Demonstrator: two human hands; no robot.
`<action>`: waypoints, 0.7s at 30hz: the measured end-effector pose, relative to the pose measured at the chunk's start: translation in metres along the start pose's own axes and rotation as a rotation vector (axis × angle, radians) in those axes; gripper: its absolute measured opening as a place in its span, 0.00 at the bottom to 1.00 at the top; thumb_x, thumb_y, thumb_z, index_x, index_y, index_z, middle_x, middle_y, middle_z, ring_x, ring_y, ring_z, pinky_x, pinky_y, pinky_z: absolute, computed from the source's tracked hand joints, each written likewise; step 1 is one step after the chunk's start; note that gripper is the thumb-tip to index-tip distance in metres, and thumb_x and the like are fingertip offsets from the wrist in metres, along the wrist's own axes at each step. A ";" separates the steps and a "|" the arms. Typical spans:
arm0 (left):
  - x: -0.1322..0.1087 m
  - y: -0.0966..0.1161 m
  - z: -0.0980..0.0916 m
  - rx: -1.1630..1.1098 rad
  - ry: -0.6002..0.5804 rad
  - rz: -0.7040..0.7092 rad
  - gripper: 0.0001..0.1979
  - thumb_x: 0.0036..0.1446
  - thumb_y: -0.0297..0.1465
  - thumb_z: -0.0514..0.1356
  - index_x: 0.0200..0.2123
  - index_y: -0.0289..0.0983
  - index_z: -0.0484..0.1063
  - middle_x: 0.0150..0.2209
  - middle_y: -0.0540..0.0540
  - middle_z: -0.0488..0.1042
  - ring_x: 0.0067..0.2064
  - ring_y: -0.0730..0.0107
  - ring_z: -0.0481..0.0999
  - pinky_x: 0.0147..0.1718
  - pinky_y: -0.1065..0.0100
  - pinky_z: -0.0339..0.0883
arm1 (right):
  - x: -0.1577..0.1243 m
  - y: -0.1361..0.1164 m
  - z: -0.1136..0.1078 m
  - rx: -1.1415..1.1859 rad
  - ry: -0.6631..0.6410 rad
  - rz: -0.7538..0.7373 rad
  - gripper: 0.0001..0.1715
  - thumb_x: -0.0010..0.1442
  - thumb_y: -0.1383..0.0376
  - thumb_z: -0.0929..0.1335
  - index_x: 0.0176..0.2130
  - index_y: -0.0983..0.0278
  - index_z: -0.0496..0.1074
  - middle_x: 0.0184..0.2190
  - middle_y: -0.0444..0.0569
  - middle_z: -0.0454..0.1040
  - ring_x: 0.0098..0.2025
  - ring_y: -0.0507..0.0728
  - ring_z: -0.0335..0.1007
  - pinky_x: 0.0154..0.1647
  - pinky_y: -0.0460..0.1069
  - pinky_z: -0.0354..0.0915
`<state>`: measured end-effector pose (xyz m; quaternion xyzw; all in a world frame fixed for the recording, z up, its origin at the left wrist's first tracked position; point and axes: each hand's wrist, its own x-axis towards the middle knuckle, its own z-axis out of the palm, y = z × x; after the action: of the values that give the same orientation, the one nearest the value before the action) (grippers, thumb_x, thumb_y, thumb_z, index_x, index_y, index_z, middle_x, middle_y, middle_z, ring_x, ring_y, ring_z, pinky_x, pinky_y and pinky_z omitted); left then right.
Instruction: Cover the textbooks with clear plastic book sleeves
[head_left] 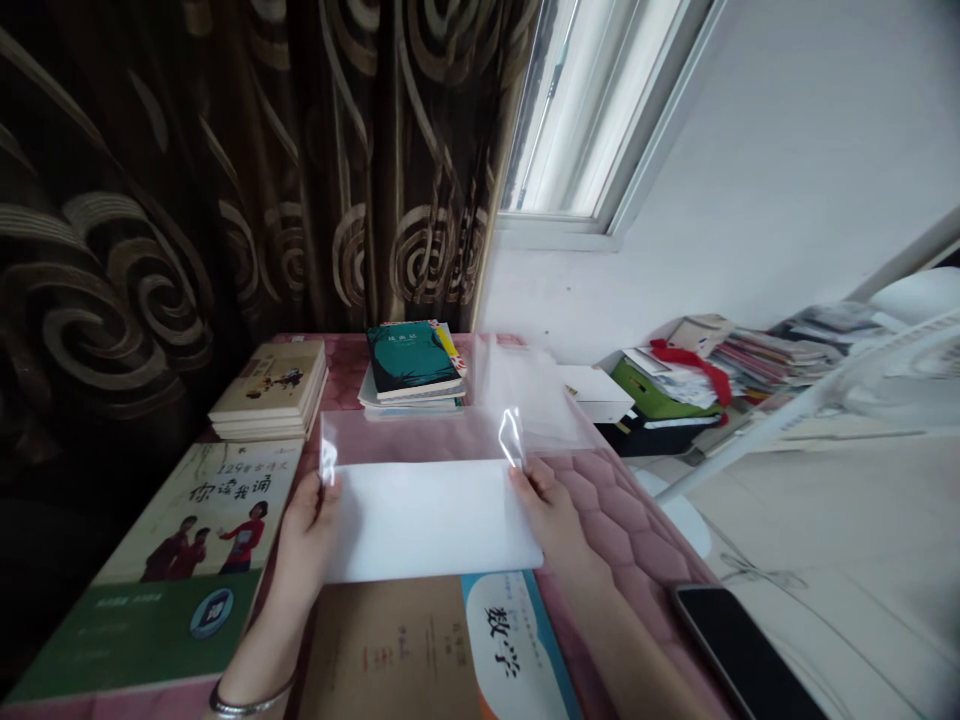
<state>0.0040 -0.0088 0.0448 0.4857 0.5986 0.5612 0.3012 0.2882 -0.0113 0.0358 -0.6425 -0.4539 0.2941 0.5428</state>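
A clear plastic book cover with a white paper backing lies across the pink quilted tabletop. My left hand grips its left edge, fingers closed on it. My right hand pinches its right edge where the clear film stands up. A brown-covered textbook with a blue and white corner lies just below the sheet, close to me. A metal bangle is on my left wrist.
A green and cream picture book lies at the left. Two book stacks sit at the table's far edge before a dark patterned curtain. A black phone rests at the right edge. Clutter and a white fan stand to the right.
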 end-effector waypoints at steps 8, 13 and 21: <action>0.000 0.003 0.002 -0.006 0.020 -0.038 0.17 0.44 0.47 0.62 0.28 0.39 0.71 0.23 0.52 0.68 0.28 0.69 0.65 0.28 0.69 0.61 | -0.002 -0.002 0.000 0.160 -0.067 0.030 0.15 0.46 0.49 0.70 0.25 0.56 0.70 0.25 0.46 0.73 0.27 0.59 0.66 0.26 0.52 0.62; 0.002 -0.008 0.003 0.013 -0.005 -0.017 0.17 0.49 0.47 0.60 0.26 0.38 0.69 0.23 0.52 0.67 0.28 0.69 0.67 0.30 0.68 0.62 | -0.001 0.005 -0.001 0.077 -0.094 0.018 0.19 0.49 0.47 0.69 0.22 0.58 0.67 0.21 0.46 0.68 0.25 0.58 0.62 0.24 0.52 0.58; 0.003 -0.006 -0.001 -0.106 -0.059 -0.111 0.14 0.45 0.43 0.63 0.27 0.38 0.70 0.26 0.50 0.71 0.29 0.68 0.70 0.31 0.68 0.64 | -0.003 0.011 0.003 -0.039 0.017 -0.045 0.22 0.52 0.44 0.66 0.27 0.60 0.70 0.25 0.49 0.72 0.28 0.60 0.65 0.28 0.54 0.61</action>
<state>0.0013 -0.0061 0.0400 0.4514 0.5850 0.5599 0.3748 0.2873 -0.0132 0.0241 -0.6451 -0.4693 0.2677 0.5403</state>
